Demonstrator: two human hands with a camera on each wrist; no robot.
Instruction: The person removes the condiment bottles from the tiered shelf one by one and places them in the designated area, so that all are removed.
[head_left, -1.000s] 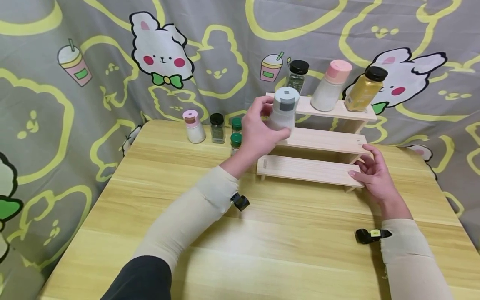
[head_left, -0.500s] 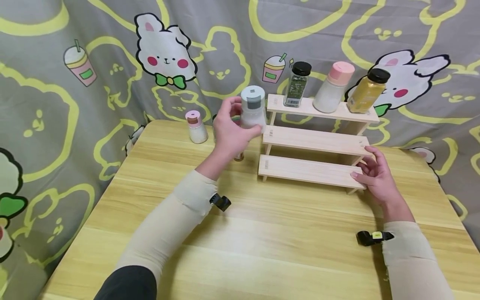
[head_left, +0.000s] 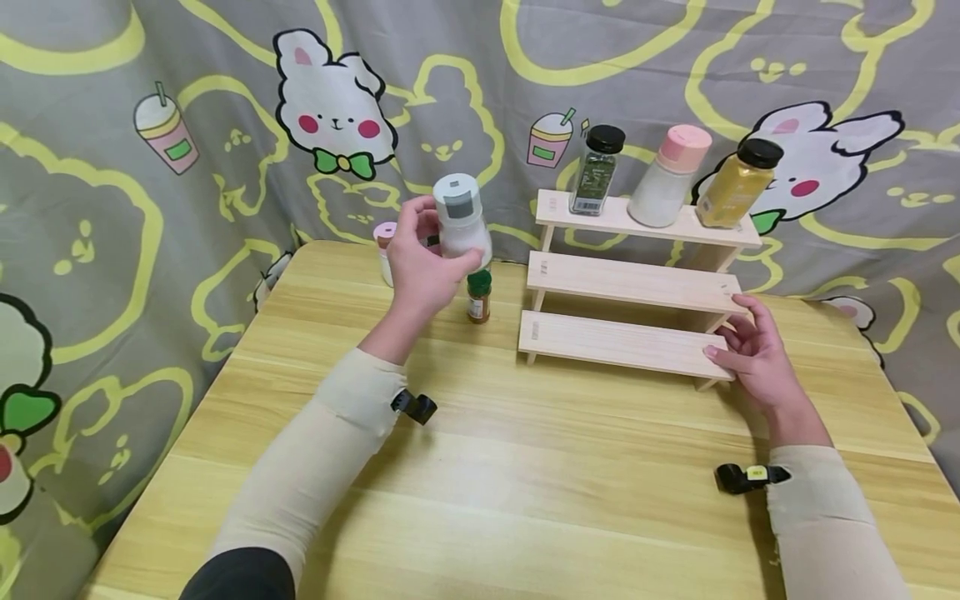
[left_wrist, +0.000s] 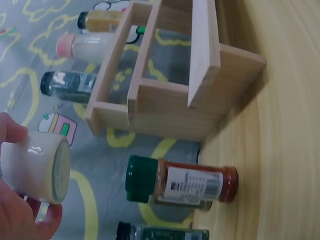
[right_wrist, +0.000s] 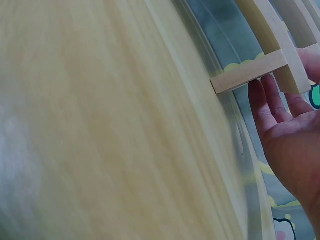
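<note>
My left hand (head_left: 422,271) grips a seasoning shaker (head_left: 459,218) with a pale grey lid and white contents. It is held up in the air left of the three-tier wooden shelf (head_left: 630,343); its base (left_wrist: 61,171) shows in the left wrist view. At the shelf's right end, my right hand (head_left: 761,354) holds the lower tiers, thumb on the bottom board. Its fingers (right_wrist: 260,102) lie against a shelf leg in the right wrist view. Along the top tier stand a black-lidded herb jar (head_left: 594,182), a pink-lidded shaker (head_left: 663,187) and a black-lidded yellow spice jar (head_left: 737,192).
On the wooden table (head_left: 525,467), a green-capped spice jar (head_left: 478,302) with red-brown contents stands left of the shelf. A pink-lidded shaker (head_left: 386,250) is partly behind my left hand. Another black-lidded jar (left_wrist: 165,233) shows in the left wrist view. A patterned curtain (head_left: 247,167) hangs behind.
My left hand has carried the grey-lidded shaker leftward, away from the shelf, uncovering the herb jar and then the green-capped jar. My right hand stays at the shelf's right end.
</note>
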